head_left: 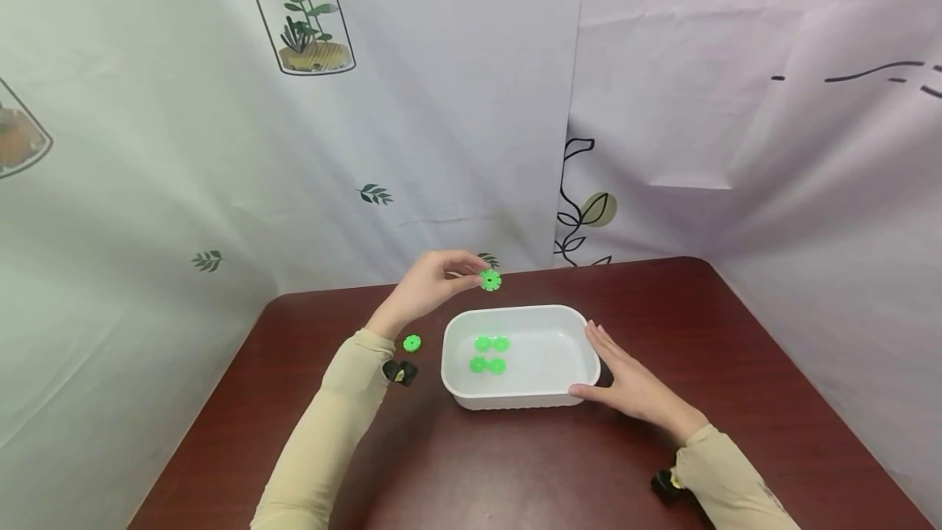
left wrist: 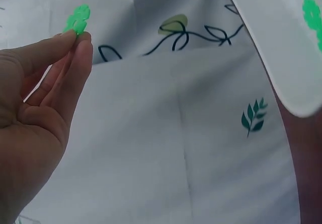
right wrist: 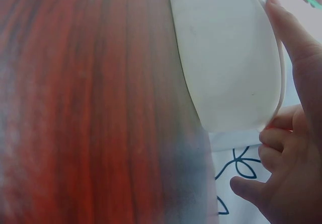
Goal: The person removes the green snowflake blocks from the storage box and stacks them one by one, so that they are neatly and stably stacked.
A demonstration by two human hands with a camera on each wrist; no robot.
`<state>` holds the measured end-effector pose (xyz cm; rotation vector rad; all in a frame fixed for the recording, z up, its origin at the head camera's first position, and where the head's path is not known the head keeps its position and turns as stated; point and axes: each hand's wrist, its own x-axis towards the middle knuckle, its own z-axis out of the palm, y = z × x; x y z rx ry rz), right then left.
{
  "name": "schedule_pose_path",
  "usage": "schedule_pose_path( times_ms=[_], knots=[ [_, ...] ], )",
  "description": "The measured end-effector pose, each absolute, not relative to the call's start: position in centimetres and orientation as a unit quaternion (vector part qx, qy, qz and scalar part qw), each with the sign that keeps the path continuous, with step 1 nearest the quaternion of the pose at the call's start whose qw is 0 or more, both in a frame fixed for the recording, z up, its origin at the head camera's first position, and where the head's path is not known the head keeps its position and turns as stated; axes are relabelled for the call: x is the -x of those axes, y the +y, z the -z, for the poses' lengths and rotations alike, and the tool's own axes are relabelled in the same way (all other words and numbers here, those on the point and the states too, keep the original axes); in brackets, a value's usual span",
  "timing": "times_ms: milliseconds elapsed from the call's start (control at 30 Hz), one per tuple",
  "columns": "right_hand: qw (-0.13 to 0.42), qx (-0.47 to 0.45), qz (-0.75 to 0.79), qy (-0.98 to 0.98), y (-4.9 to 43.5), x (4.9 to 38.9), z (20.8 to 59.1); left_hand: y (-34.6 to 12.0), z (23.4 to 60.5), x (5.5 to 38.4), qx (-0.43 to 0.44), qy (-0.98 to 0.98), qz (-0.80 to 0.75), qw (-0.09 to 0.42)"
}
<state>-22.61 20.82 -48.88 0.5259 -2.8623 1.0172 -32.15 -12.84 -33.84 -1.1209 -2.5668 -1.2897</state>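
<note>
My left hand pinches a green notched snowflake disc between thumb and fingertips, above the back left rim of a white plastic basin. In the left wrist view the disc appears tilted, its lower edge hidden by the fingertips. Inside the basin, on its left half, lie several green discs in two rows, side by side. My right hand holds the basin's right end, thumb at the front rim and fingers at the right rim. Close to the left wrist, another green disc lies on the table.
The basin stands on a dark red-brown wooden table. White cloth printed with plants hangs behind the table and on both sides. A black wrist device sits at the left cuff, and another at the right cuff.
</note>
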Motion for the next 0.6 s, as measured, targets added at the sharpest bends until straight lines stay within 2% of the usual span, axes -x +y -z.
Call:
schedule_pose_path(
  times_ms=[600],
  knots=[
    [0.031, -0.172, -0.328, -0.928, 20.8, 22.4, 48.9, -22.5, 34.1, 31.3, 0.215, -0.878, 0.414, 0.111]
  ],
)
